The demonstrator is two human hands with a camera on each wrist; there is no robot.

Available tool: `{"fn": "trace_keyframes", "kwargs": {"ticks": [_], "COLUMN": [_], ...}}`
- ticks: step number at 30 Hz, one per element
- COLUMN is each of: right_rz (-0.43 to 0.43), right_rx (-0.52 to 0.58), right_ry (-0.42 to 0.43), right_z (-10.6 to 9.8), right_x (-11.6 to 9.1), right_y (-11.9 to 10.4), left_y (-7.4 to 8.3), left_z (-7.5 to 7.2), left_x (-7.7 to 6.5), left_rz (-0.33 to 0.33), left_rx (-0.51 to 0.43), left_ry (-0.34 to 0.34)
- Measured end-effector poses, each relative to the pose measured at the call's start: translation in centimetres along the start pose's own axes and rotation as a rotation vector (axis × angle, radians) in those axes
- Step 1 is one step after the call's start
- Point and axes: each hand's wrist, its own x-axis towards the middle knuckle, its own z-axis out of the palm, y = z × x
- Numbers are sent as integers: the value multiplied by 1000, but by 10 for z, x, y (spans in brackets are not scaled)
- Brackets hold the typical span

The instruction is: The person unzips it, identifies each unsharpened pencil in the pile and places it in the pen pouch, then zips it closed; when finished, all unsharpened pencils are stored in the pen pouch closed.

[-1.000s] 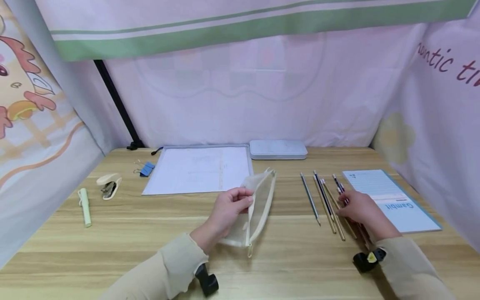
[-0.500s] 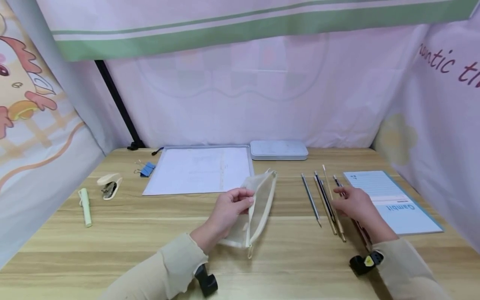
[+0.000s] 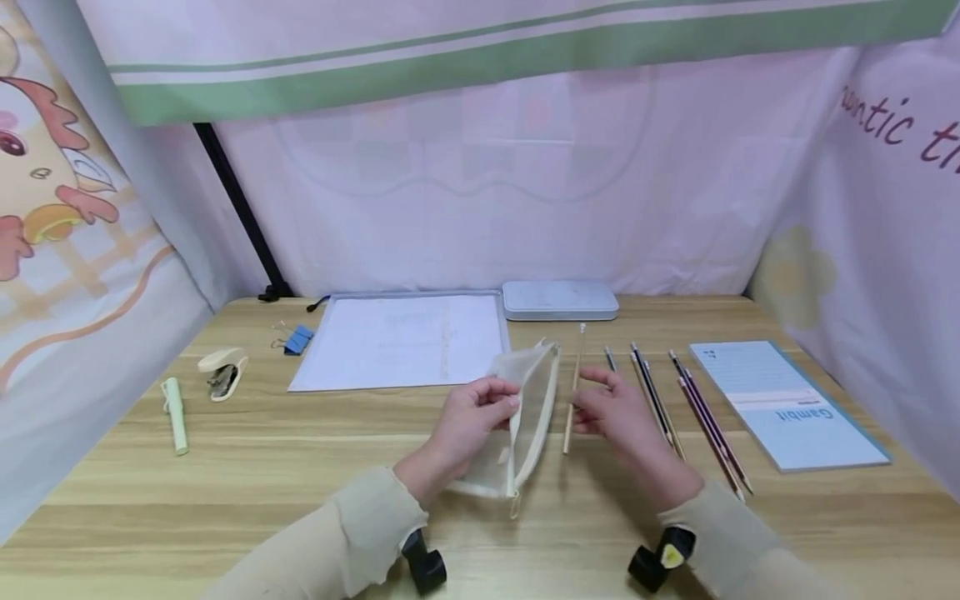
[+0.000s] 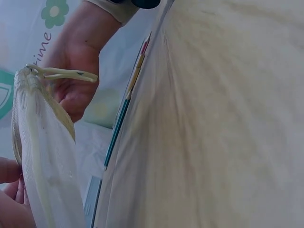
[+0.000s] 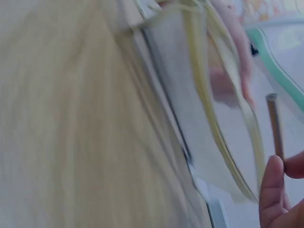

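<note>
My left hand [image 3: 472, 425] pinches the rim of a pale mesh zip pouch [image 3: 534, 417], whose mouth gapes to the right. A gold-coloured pencil [image 3: 578, 358] stands nearly upright between the fingertips of my right hand [image 3: 626, 425], just right of that mouth and apart from it. In the right wrist view the pencil's end [image 5: 275, 121] shows above my thumb and finger, beside the pouch's zip edges [image 5: 213, 118]. Behind the right hand lies a teal pencil [image 3: 610, 358], partly hidden. Further right are a few dark and gold pencils [image 3: 654, 392] and some purple-red ones [image 3: 705, 408].
A notepad [image 3: 795, 408] lies at the right. Along the back are a white sheet on a board [image 3: 397, 342] and a flat pale tin [image 3: 560, 301]. To the left sit a blue binder clip [image 3: 298, 340], a stapler [image 3: 223, 373] and a light green pen [image 3: 175, 417].
My right hand has picked up the gold pencil from the group at the right and carried it left to the pouch. The left hand keeps its hold on the pouch, almost unmoved.
</note>
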Motion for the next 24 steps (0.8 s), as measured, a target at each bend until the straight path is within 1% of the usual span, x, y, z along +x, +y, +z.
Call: {"fn": "trace_keyframes", "kwargs": {"ticks": [2,6,10,13,15,18,22,24], "right_rz": [-24,-66,-95,-103,-107,-138,-215,-243], "right_rx": [12,-50,-115,-158,-183,-228,-326,-420], "right_ry": [24,34,-2,-14,-8,24,69,93], "right_z": [13,31,40,42,38,24,-5,-21], "right_x": [-1,-5,-14,-20,-23,-21,-17,-14], "right_y": [2,7,8,6,4,0,-2,-2], "left_y": [0,0,0,2,2,2,2,2], "left_z": [3,8,10,9,8,7,5,4], "left_x": [0,1,2,3,3,3,3,3], "left_rz": [8,1,-16,-17,-9,9,19,23], "left_rx": [7,18,19,9,-3,-19,-26,-28], "left_ry": [-1,19,64,87,91,91,90,89]}}
